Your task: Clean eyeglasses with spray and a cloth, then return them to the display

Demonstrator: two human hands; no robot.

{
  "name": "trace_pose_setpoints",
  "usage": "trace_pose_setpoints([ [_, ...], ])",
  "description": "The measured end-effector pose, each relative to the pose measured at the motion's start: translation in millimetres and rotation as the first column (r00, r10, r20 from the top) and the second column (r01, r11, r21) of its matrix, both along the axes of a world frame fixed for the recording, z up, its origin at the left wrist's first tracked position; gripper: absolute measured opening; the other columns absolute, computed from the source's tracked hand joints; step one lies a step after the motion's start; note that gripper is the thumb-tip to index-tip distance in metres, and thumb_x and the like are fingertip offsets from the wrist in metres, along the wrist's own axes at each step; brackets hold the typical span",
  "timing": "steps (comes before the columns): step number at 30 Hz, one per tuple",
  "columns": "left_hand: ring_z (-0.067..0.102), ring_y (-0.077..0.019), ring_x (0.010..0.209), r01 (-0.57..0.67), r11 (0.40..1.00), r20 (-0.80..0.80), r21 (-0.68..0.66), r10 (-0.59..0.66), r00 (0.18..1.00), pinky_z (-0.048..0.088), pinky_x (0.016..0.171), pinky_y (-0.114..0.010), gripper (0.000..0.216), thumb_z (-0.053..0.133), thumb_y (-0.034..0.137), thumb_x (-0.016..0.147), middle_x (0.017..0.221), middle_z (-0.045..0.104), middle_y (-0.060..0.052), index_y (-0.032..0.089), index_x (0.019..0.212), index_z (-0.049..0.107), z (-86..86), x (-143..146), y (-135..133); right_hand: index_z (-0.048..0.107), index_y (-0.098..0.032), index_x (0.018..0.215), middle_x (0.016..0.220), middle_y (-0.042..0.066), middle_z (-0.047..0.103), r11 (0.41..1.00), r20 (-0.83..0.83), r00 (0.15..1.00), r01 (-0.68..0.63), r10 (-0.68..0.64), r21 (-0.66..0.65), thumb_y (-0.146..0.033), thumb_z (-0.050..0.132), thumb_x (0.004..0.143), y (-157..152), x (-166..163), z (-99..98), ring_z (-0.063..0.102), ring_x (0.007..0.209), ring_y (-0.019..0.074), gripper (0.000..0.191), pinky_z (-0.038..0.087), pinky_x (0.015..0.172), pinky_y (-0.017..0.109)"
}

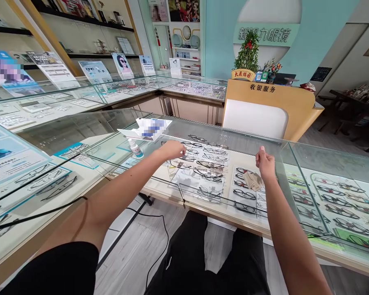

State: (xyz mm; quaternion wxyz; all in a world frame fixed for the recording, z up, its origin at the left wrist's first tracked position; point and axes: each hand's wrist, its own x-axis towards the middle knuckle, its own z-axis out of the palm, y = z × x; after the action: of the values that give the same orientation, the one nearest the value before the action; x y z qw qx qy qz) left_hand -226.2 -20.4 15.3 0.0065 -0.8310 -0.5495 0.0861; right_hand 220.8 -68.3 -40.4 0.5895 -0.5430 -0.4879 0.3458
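My left hand reaches over the glass counter with its fingers curled together among the eyeglasses. Its fingertips are beside a dark-framed pair of eyeglasses; whether they grip a frame is hidden. Closer to me lie a brown-framed pair and a black-framed pair. On the right my right hand is raised, fingers folded in and thumb pressed against them; I cannot make out anything in it. Just left of that wrist is a crumpled beige cloth, above a tray of dark-framed glasses.
A small white bottle and a folded white display card stand left of the glasses. More frames fill the case at right. A black cable hangs to the floor. A cashier desk stands beyond.
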Motion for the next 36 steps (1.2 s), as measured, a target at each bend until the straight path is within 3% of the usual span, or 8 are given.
trace_pose_setpoints([
  [7, 0.071, -0.0246, 0.090, -0.014, 0.999, 0.101, 0.043, 0.010, 0.995, 0.040, 0.074, -0.030, 0.018, 0.070, 0.030, 0.091, 0.099, 0.082, -0.008, 0.026, 0.097, 0.086, 23.6, -6.0, -4.6, 0.047, -0.025, 0.061, 0.051, -0.006, 0.031, 1.000, -0.010, 1.000, -0.012, 0.012, 0.003, -0.094, 0.058, 0.089, -2.9, -3.5, 4.2, 0.024, 0.047, 0.0103, 0.075, 0.018, 0.049, 0.031],
  [11, 0.061, -0.0207, 0.071, -0.066, 0.997, 0.350, 0.048, 0.045, 0.936, 0.032, 0.062, -0.031, 0.028, 0.067, 0.045, 0.092, 0.083, 0.074, -0.005, 0.027, 0.099, 0.086, 54.1, 8.1, -13.0, 0.047, -0.025, 0.059, 0.051, -0.007, 0.028, 1.000, -0.034, 0.999, -0.015, 0.016, 0.020, -0.094, 0.059, 0.089, -6.2, -10.5, 11.6, 0.023, 0.048, 0.0100, 0.077, 0.016, 0.050, 0.031],
  [15, 0.042, -0.0153, 0.057, -0.049, 0.999, 0.731, 0.018, 0.021, 0.682, 0.026, 0.057, -0.030, 0.034, 0.074, 0.057, 0.085, 0.061, 0.049, 0.001, 0.024, 0.089, 0.082, 78.0, 51.1, -23.1, 0.044, -0.026, 0.057, 0.051, -0.006, 0.029, 0.995, -0.066, 0.995, -0.068, 0.073, 0.075, -0.094, 0.055, 0.091, -5.9, -21.3, 30.9, 0.023, 0.048, 0.0104, 0.077, 0.016, 0.050, 0.031],
  [20, 0.028, -0.0116, 0.054, 0.015, 1.000, 0.960, 0.004, -0.008, 0.280, 0.019, 0.056, -0.029, 0.038, 0.080, 0.060, 0.080, 0.058, 0.036, 0.005, 0.022, 0.084, 0.078, 86.6, 128.6, -24.5, 0.044, -0.026, 0.058, 0.052, -0.007, 0.027, 0.978, -0.063, 0.985, -0.149, 0.160, 0.149, -0.093, 0.052, 0.093, 11.7, -27.9, 60.2, 0.021, 0.048, 0.0107, 0.076, 0.016, 0.051, 0.031],
  [23, 0.028, -0.0114, 0.056, 0.074, 0.997, 0.996, 0.003, -0.009, 0.083, 0.021, 0.056, -0.029, 0.039, 0.082, 0.061, 0.079, 0.060, 0.039, 0.005, 0.022, 0.083, 0.076, 81.1, 173.0, -18.2, 0.043, -0.027, 0.065, 0.055, -0.008, 0.029, 0.970, -0.106, 0.979, -0.153, 0.175, 0.190, -0.086, 0.064, 0.089, 24.6, -25.9, 64.9, 0.022, 0.050, 0.0104, 0.068, 0.019, 0.050, 0.030],
  [26, 0.031, -0.0120, 0.057, 0.119, 0.993, 1.000, 0.015, -0.013, -0.017, 0.023, 0.056, -0.029, 0.039, 0.082, 0.060, 0.079, 0.060, 0.039, 0.005, 0.022, 0.081, 0.075, 65.8, 207.3, -6.4, 0.047, -0.027, 0.074, 0.059, -0.009, 0.038, 0.962, -0.175, 0.968, -0.135, 0.179, 0.237, -0.067, 0.078, 0.083, 31.3, -23.2, 57.3, 0.031, 0.052, 0.0110, 0.051, 0.028, 0.051, 0.028],
  [30, 0.050, -0.0152, 0.068, 0.115, 0.992, 0.997, 0.050, -0.042, -0.065, 0.037, 0.061, -0.028, 0.035, 0.081, 0.056, 0.084, 0.075, 0.060, -0.001, 0.022, 0.082, 0.075, 35.1, 232.4, 10.5, 0.055, -0.026, 0.084, 0.073, -0.006, 0.056, 0.961, -0.207, 0.961, -0.130, 0.183, 0.245, -0.041, 0.080, 0.073, 31.8, -21.9, 45.3, 0.046, 0.060, 0.0122, 0.031, 0.038, 0.056, 0.027],
  [36, 0.066, -0.0195, 0.087, 0.085, 0.996, 0.999, 0.008, -0.005, -0.036, 0.052, 0.081, -0.031, 0.031, 0.079, 0.054, 0.089, 0.102, 0.077, -0.005, 0.023, 0.090, 0.077, -0.7, 236.5, 15.1, 0.056, -0.025, 0.088, 0.086, -0.002, 0.065, 0.960, -0.194, 0.962, -0.143, 0.192, 0.240, -0.040, 0.083, 0.076, 28.8, -21.4, 45.6, 0.053, 0.073, 0.0146, 0.033, 0.043, 0.067, 0.029],
])
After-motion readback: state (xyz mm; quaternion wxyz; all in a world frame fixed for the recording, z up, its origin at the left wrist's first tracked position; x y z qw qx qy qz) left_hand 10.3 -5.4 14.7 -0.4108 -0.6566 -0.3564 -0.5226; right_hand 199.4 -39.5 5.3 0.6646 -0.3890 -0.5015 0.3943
